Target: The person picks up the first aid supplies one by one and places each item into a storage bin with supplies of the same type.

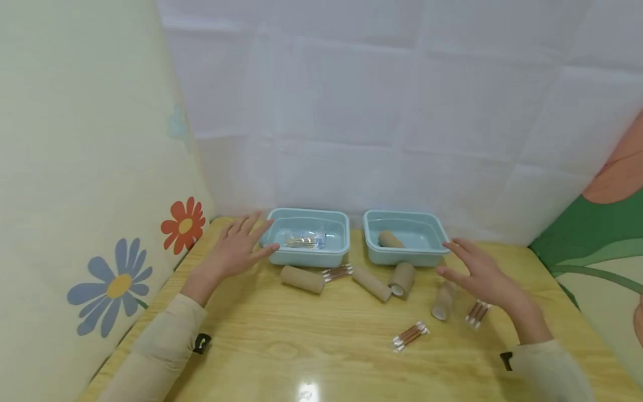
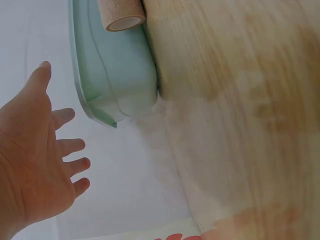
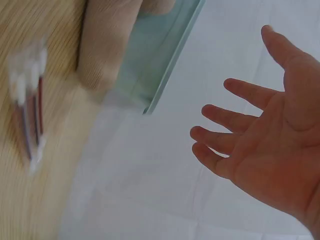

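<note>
My left hand [image 1: 235, 252], fingers spread and holding nothing, hovers at the left side of a pale blue bin [image 1: 307, 258]. In that bin lies a clear packet of thin sticks [image 1: 304, 241]. On the other side, my right hand [image 1: 479, 273] is spread and bare beside the right end of a second blue bin [image 1: 404, 258], which contains a tan roll [image 1: 390, 239]. Below this hand are another tan roll [image 1: 444, 301] and a packet of brown-stemmed cotton swabs [image 1: 478, 313]. The left wrist view shows a roll [image 2: 121, 12] with a crepe-like surface and white core.
Before the bins lie more tan rolls, one at left [image 1: 302, 279], one slanted [image 1: 372, 283], one at right [image 1: 403, 278]. Swab packets sit between them [image 1: 337, 273] and nearer the front [image 1: 410, 335]. A white cloth [image 1: 321, 111] hangs behind the wooden table [image 1: 261, 346].
</note>
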A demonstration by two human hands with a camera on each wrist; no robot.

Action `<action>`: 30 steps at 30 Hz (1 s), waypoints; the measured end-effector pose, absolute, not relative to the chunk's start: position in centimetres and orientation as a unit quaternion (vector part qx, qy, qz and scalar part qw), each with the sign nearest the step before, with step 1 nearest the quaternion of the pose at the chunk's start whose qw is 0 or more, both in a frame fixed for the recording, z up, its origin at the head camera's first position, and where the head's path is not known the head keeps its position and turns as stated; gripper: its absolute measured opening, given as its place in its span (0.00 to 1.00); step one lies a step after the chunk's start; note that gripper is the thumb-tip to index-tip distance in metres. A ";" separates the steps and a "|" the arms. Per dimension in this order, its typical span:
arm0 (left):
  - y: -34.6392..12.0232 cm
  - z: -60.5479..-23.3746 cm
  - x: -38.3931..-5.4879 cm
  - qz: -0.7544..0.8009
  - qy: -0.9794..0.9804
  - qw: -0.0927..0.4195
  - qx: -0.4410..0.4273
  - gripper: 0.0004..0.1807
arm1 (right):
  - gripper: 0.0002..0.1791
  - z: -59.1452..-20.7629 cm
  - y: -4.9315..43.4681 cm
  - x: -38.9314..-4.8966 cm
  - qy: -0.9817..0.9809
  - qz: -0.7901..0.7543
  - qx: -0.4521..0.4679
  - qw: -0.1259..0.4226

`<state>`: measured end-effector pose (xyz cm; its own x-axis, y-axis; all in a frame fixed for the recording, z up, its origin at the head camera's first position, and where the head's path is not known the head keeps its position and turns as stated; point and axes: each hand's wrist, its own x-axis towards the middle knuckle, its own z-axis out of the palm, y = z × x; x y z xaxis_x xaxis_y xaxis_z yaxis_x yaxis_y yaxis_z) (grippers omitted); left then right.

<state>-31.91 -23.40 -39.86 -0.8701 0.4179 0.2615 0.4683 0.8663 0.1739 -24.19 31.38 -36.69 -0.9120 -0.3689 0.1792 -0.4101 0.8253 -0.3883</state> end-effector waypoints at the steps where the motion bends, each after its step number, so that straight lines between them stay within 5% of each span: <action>1: -23.4 -40.1 -32.0 -0.115 -0.961 0.105 -0.228 0.45 | 0.40 -36.7 31.0 -24.0 -0.952 0.219 0.210 0.046; 21: -22.8 -40.0 -33.0 -0.160 -0.965 0.042 -0.204 0.48 | 0.17 -37.6 27.1 -22.2 -0.941 0.227 0.228 0.107; 30: -22.8 -40.4 -33.1 -0.221 -0.955 0.002 -0.198 0.50 | 0.09 -38.4 27.8 -21.1 -0.957 0.202 0.148 0.145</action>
